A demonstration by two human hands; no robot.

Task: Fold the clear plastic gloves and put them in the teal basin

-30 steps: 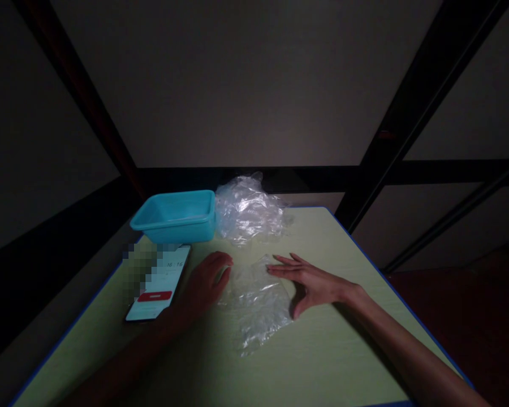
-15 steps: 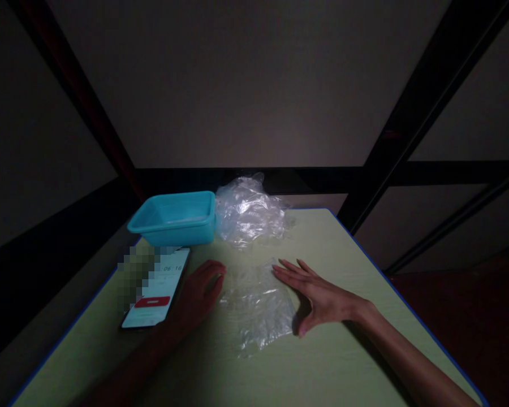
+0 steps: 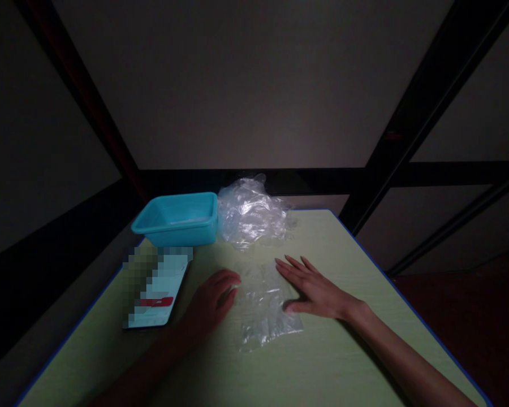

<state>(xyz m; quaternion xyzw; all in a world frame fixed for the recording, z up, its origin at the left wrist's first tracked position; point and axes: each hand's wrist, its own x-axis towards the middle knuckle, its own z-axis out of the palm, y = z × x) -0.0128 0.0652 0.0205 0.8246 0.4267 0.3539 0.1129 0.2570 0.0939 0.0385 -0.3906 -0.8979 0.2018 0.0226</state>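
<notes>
A clear plastic bag (image 3: 263,308) lies spread on the table in front of me, creased across its middle. At its right edge is my right hand (image 3: 318,291), fingers stretched out and spread, the thumb resting on the plastic. My left hand (image 3: 216,297) is at the bag's left edge, its fingers curved and the thumb held apart from them. Whether the left fingertips touch the film I cannot tell. Farther back lies a crumpled heap of clear plastic bags (image 3: 254,215).
A turquoise plastic basin (image 3: 186,234) stands at the back left, against the heap. Nearer on the left lies a phone (image 3: 163,288) with a lit screen, partly blurred out. The pale table (image 3: 343,356) has a blue edge, and a panelled wall (image 3: 246,85) rises behind it.
My left hand has shifted right, closer to the bag. The right thumb has moved up and inward onto the plastic. The bag lies flatter and straighter.
</notes>
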